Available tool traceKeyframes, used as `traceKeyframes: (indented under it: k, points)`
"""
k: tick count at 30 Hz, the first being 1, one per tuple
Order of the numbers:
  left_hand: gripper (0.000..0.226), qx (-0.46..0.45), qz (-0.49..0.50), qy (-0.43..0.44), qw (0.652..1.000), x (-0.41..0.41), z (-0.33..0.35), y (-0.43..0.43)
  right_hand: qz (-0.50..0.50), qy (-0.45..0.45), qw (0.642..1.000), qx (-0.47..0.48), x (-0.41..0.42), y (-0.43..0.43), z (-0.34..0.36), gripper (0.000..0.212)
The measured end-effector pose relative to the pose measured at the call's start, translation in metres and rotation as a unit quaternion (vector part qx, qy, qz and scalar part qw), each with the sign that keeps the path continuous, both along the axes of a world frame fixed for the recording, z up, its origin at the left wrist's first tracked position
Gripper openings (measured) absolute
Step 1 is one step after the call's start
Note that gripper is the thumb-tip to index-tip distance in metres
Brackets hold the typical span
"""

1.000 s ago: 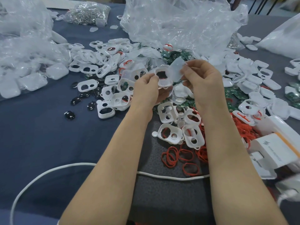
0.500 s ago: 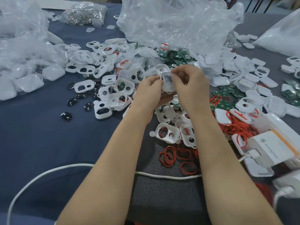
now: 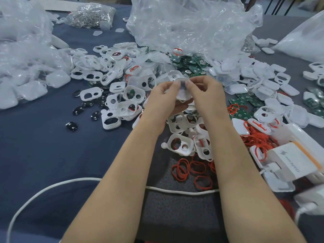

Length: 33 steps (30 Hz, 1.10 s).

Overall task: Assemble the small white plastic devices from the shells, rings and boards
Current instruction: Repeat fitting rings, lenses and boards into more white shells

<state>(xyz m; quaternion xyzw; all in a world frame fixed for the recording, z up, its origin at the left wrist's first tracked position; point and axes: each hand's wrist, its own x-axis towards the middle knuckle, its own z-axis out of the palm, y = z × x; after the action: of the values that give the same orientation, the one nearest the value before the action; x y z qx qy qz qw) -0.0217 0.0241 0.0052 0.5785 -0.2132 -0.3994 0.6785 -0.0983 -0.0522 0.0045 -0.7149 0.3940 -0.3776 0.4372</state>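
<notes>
Left hand and right hand both pinch a small white plastic shell, thumbs pressed on top; a translucent cover seems seated there, though blurred.

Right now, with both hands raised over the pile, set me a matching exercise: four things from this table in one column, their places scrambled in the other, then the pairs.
Things
1. white shell
2. white cable
3. black oval pieces
4. green boards

Places
A. on the blue cloth, left of the left hand
B. at the foot of the big clear bag
C. pinched between the left hand and the right hand
D. running across the near side of the cloth

Pairs: 1-C, 2-D, 3-A, 4-B
</notes>
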Motion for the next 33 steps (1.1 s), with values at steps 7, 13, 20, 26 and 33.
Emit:
traceKeyframes:
  k: [7, 13, 20, 26, 33]
  points:
    - [0.02, -0.015, 0.018, -0.058, 0.998, 0.0, -0.003, 0.001, 0.009, -0.032, 0.999, 0.035, -0.001, -0.003, -0.001, 0.014]
    - [0.021, -0.013, 0.02, -0.079, 0.997, 0.0, -0.005, 0.0, 0.032, 0.01, 0.999, 0.006, -0.004, -0.001, 0.0, 0.012]
    - [0.018, -0.023, 0.024, -0.073, 0.997, -0.001, -0.005, 0.0, 0.011, 0.042, 0.996, -0.08, 0.0, 0.002, -0.002, 0.008]
    - [0.018, -0.061, 0.08, 0.002, 0.995, 0.004, 0.001, 0.003, -0.097, -0.005, 0.994, -0.041, -0.024, -0.017, 0.01, 0.016]
    - [0.024, -0.077, 0.111, 0.042, 0.99, 0.01, 0.001, 0.003, -0.087, 0.274, 0.956, -0.066, -0.031, -0.027, 0.001, 0.03]
